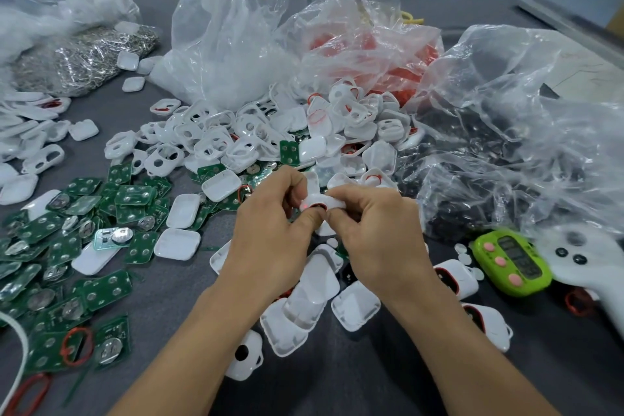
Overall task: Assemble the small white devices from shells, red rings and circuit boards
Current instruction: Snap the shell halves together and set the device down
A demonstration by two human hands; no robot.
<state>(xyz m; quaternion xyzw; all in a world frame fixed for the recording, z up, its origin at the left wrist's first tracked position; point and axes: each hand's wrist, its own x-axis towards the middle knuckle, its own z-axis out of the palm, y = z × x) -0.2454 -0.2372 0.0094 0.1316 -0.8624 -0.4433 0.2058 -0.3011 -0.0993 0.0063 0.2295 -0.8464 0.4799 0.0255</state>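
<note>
Both of my hands meet over the table's middle around one small white device (332,203) with a red ring showing at its opening. My left hand (270,230) pinches it from the left, thumb on the red ring. My right hand (374,233) grips its right side with curled fingers. A heap of white shells (236,138) lies behind my hands. Green circuit boards (84,230) spread across the left. A loose red ring (77,346) lies on boards at the lower left. Assembled white devices (454,277) lie to the right.
Clear plastic bags stand at the back: one with white parts (229,44), one with red rings (371,54), one with dark parts (506,145). A green timer (511,262) and a white controller (580,267) lie at the right. Open shells (356,309) sit beneath my wrists.
</note>
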